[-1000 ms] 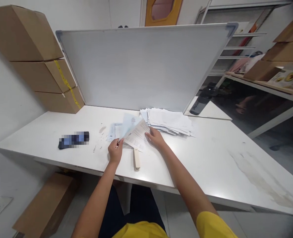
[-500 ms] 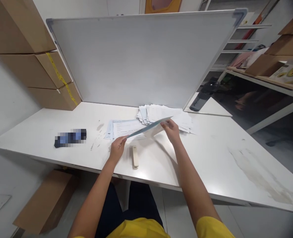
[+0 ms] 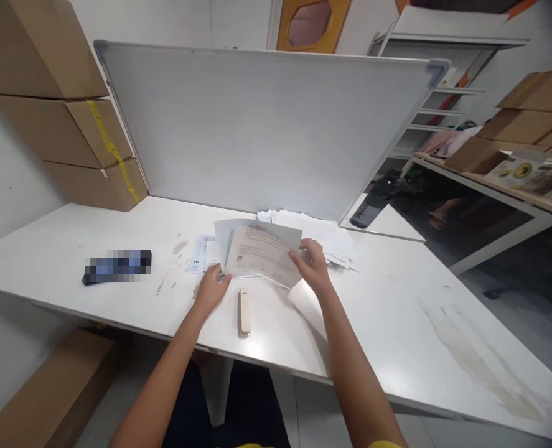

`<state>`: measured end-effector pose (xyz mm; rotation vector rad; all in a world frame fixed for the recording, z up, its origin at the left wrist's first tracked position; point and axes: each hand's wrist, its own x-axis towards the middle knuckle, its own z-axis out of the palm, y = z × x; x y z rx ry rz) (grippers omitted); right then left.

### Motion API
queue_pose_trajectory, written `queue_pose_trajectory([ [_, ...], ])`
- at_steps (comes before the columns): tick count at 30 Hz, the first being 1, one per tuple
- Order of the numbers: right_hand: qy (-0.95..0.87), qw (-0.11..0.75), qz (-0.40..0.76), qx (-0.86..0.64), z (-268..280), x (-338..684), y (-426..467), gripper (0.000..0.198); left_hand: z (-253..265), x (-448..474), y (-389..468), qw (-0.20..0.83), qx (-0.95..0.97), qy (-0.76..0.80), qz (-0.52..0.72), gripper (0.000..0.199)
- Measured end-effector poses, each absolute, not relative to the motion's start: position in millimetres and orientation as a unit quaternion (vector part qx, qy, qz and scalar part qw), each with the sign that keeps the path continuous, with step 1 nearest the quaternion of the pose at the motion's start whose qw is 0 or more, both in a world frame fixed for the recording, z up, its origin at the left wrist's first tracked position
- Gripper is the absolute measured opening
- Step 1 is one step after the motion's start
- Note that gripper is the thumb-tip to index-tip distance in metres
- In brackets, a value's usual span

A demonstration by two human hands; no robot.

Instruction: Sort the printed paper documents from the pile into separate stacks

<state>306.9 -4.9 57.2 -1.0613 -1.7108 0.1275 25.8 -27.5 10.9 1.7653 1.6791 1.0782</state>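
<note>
Several printed sheets of paper [image 3: 264,252] are raised over the white table between my hands. My left hand [image 3: 213,286] pinches their lower left corner, while my right hand [image 3: 312,264] grips the right edge with thumb and fingers. One white sheet curls down below my right hand. A cream stapler [image 3: 244,313] lies on the table just in front of the sheets. Behind them, a spread pile of papers [image 3: 332,233] rests against the whiteboard. Pale blue printed forms [image 3: 201,254] lie partly covered at the left.
A whiteboard [image 3: 266,130] stands along the table's back edge. Cardboard boxes [image 3: 89,134] are stacked at the back left. A blurred-out dark blue object [image 3: 117,266] lies on the left. A dark bottle [image 3: 373,202] is at the right corner, with a shelf table [image 3: 485,180] beyond.
The held sheets have turned from nearly edge-on to showing their printed face. My left hand has come slightly lower and left. The camera view has shifted.
</note>
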Motion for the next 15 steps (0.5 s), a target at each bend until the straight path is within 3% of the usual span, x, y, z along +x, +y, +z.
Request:
queue_pose_trajectory([
  [7, -0.731, 0.539, 0.088, -0.409, 58.3, 286.3, -12.1, 0.022, 14.4, 23.8, -32.8, 0.295, 0.594, 0.572, 0.482, 0.024],
  [12, -0.772, 0.502, 0.107, -0.375, 64.9, 271.1, -19.7, 0.02, 12.9, 17.7, -28.8, 0.239, 0.533, 0.588, 0.56, 0.02],
  [15, -0.783, 0.489, 0.108, -0.368, 65.3, 269.9, -18.8, 0.017, 12.0, 15.7, -26.5, 0.258, 0.495, 0.584, 0.59, 0.021],
])
